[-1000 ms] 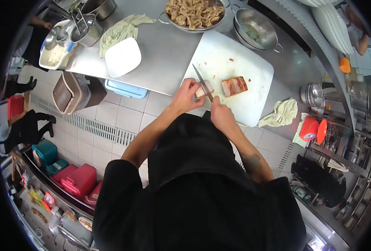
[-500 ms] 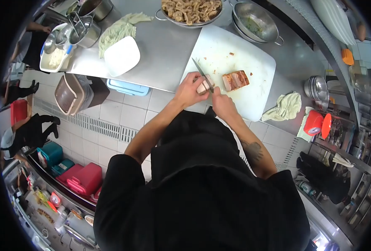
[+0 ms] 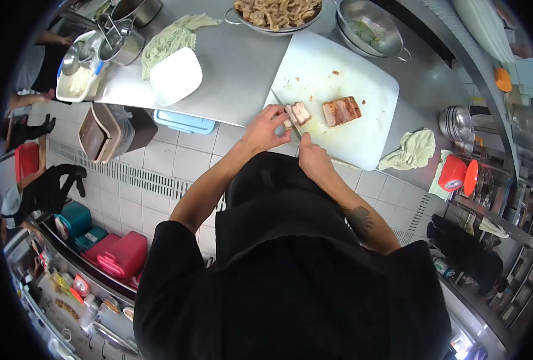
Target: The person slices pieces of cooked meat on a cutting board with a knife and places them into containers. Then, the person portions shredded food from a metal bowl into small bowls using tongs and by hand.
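Knife [image 3: 295, 124] shifted left, meat pieces [image 3: 301, 112] now right of its blade | left hand's [image 3: 266, 129] fingers pinch the meat's end, likely steadying it; right hand's [image 3: 316, 158] grasp the knife | meat on cutting board [image 3: 362, 66]

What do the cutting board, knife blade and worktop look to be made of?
Cutting board: probably plastic, matte white, uniform with no visible grain.
Knife blade: likely steel, thin and grey; finish too small to tell.
Worktop: looks like stainless steel, satin grey with soft reflections.
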A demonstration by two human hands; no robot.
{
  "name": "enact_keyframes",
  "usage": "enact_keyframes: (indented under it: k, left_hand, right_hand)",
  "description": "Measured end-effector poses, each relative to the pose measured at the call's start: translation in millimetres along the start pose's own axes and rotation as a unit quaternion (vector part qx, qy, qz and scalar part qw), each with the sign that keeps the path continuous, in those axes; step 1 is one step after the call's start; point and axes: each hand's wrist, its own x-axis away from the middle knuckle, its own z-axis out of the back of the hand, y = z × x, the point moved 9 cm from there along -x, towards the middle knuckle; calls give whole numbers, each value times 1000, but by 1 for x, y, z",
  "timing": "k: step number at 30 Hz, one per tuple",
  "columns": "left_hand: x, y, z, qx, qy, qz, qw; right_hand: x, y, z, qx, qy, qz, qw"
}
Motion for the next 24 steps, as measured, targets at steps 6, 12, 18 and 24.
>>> enact_keyframes:
  k: [6, 12, 18, 24]
  left_hand:
    - [-4, 10, -4, -74, -15, 45, 996]
    - [-31, 7, -34, -195, -32, 16, 980]
    - [-91, -43, -40, -203, -32, -50, 977]
    - [-125, -42, -37, -195, -108, -30, 974]
  right_hand:
    - [26, 10, 23, -49, 43, -7, 998]
    - [80, 26, 87, -94, 107, -110, 984]
    - [105, 53, 101, -118, 167, -149, 968]
    - [125, 69, 106, -148, 178, -170, 958]
